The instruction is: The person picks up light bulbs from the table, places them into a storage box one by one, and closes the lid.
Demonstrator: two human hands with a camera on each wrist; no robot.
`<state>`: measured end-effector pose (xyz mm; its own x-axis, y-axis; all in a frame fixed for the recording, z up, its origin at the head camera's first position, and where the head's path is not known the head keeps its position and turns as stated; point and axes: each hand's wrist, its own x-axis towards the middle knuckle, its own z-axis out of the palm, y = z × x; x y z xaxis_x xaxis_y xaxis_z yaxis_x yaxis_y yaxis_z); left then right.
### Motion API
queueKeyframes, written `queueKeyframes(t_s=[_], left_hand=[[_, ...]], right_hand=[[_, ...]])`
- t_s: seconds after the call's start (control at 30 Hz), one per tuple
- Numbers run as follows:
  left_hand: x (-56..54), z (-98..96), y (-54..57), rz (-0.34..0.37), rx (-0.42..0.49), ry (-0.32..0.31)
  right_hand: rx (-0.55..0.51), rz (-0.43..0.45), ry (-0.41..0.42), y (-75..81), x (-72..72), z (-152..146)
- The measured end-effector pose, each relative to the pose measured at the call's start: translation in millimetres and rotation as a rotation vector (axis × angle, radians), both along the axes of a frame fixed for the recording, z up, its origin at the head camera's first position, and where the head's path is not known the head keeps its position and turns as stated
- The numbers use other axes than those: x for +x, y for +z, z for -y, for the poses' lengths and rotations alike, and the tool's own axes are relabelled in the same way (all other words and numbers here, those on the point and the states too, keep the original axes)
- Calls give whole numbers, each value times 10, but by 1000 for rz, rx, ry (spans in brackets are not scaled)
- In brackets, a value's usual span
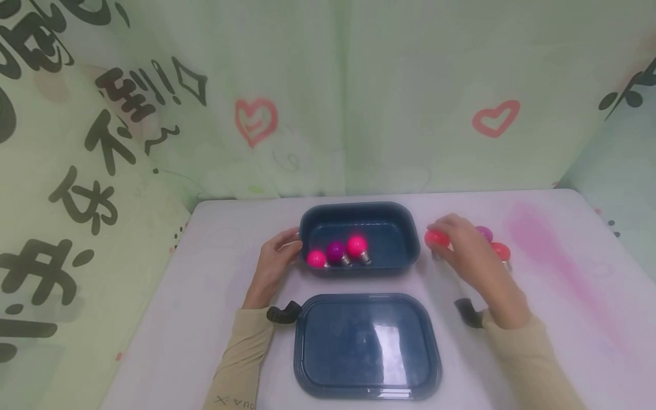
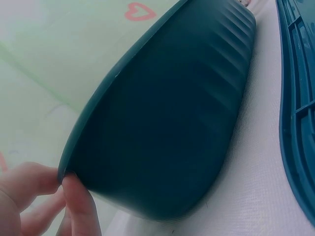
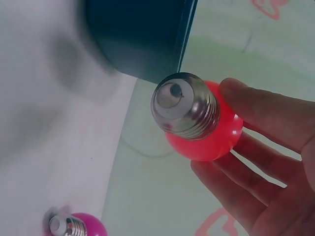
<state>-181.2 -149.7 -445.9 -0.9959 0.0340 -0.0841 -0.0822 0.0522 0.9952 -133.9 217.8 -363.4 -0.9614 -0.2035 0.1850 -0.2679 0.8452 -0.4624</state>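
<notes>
My right hand [image 1: 468, 250] holds a red light bulb [image 3: 206, 140] by its round globe, just right of the box; in the right wrist view its metal screw base faces the camera. With thumb and fingers my left hand [image 1: 271, 262] pinches the left rim of a dark blue box [image 1: 405, 259]. Inside the box, along its near side, lie two pink bulbs [image 1: 357, 245] and a purple bulb [image 1: 336, 251]. Behind the right hand, partly hidden, a purple bulb [image 1: 484, 233] and a red bulb [image 1: 500, 251] rest on the table.
A flat dark blue lid [image 1: 366, 347] lies on the white table [image 1: 169, 341] in front of the box. Behind the table hangs a pale green curtain [image 1: 389, 85] with drawn hearts. Black straps [image 1: 284, 312] show at both wrists.
</notes>
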Motion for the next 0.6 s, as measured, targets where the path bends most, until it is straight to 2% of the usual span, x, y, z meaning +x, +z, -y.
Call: queueKeyframes(t_s=[0.6], left_hand=[[-8, -2, -9, 5, -1, 6]], right_hand=[[-51, -10, 51, 64, -96, 254]])
